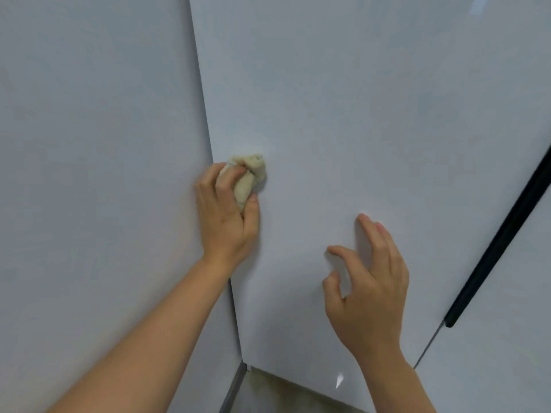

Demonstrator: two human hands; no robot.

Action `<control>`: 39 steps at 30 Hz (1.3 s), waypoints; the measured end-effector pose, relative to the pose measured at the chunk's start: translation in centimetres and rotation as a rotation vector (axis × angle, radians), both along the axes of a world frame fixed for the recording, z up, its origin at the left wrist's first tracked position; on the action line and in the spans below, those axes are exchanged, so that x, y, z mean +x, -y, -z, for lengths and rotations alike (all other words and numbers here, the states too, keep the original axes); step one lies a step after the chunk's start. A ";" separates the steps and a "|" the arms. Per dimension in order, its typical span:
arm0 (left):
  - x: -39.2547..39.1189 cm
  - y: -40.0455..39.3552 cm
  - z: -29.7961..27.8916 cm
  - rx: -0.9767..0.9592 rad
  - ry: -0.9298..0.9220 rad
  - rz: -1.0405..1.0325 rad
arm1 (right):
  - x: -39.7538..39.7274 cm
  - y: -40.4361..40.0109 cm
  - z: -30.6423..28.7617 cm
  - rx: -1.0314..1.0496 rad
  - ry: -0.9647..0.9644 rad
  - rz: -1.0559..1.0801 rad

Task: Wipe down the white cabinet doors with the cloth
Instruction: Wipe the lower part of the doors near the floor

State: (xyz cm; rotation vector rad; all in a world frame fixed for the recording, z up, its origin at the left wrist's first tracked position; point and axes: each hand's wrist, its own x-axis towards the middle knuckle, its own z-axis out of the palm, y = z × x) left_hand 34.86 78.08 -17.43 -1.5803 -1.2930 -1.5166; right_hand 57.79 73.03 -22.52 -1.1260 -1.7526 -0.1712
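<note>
The left hand (226, 210) grips the crumpled cloth (247, 177), which sticks out at its 1 o'clock. The cloth touches the cabinet door (343, 114). The right hand (368, 281) holds nothing, its fingers loosely spread.

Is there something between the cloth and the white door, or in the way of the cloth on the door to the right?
Nothing visible separates them: the left hand presses the cloth against the door. To the lower right, the right hand has its fingertips on the same door, so a wipe that way would meet it.

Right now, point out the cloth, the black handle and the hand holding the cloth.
cloth (249, 177), head view, on the bunched middle of the fabric.
black handle (504, 234), head view, mid-length on the bar.
left hand (226, 216), head view, on the back of the hand.
</note>
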 end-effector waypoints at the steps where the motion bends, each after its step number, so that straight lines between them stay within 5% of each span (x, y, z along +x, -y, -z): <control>1: 0.3 0.4 0.7 -0.029 -0.001 -0.045 | 0.0 -0.1 0.1 -0.001 0.007 0.002; 7: 0.0 3.4 1.6 -0.071 -0.042 -0.309 | -0.7 -0.5 0.7 0.024 -0.019 0.025; 20: 1.6 2.1 1.1 -0.198 0.126 -0.143 | -1.6 -0.8 1.1 0.015 -0.101 -0.014; 30: 7.7 4.7 15.7 -0.391 0.070 0.114 | -0.9 -0.1 0.8 0.025 -0.062 -0.067; 35: 6.8 3.6 15.6 -0.309 0.199 0.170 | 4.3 1.0 0.9 0.272 -0.332 0.081; 39: 6.2 2.9 13.0 -0.168 0.584 0.053 | 10.0 1.4 1.1 0.114 -0.734 0.234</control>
